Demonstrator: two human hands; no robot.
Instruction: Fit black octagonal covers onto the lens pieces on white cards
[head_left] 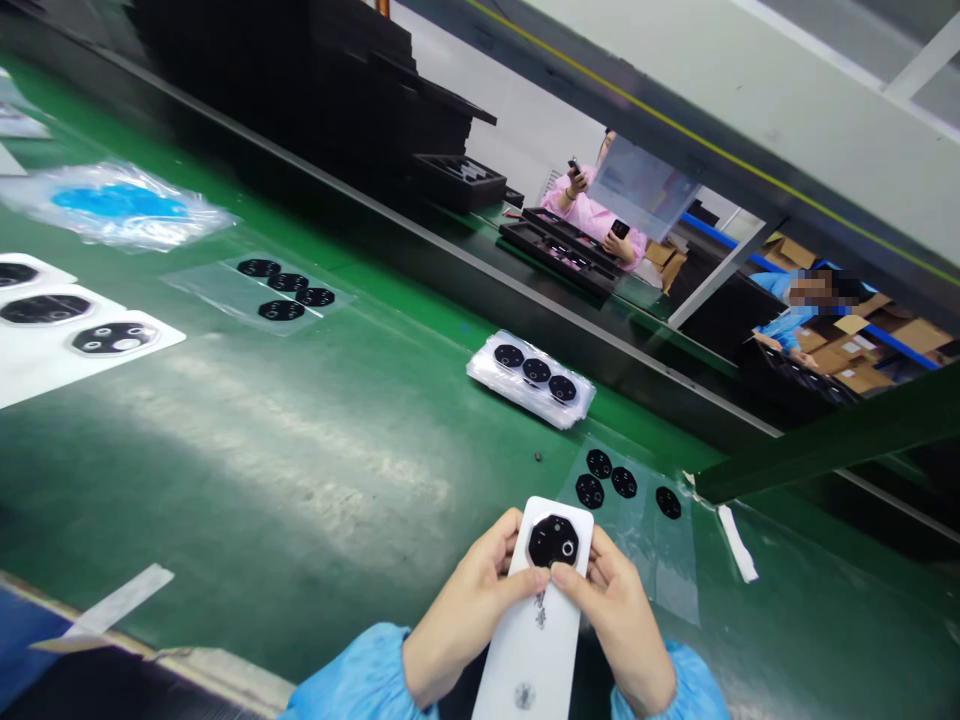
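Two-handed here, clamping the white panel [532, 655] by both upper sides, with left hand [466, 605] and right hand [628, 615]. Held over the near edge of the table [322, 440], well right of the tape strip [120, 600] there, apparently clear of the green top. And look at those thumbs [529, 582], nearly tip to tip, right at the lower rim of the black lens plate [553, 541]! Curling the other fingers [504, 530] round the sides, partly out of sight.

Looks like a pressing or aligning step, judging by that thumb placement. Fully seated? Cannot tell from here. Calls next, most likely, for even pressure around the rim and a check for gaps, without tilting the panel or smudging the black face.

Just beyond the right hand, towards the table's far edge: a clear sheet [675, 575] with four loose plates [624, 482]. Further left by that edge, a clear-wrapped stack [517, 398] showing three more, then another sheet [217, 285] with a cluster. Way out left, more panels [45, 365].
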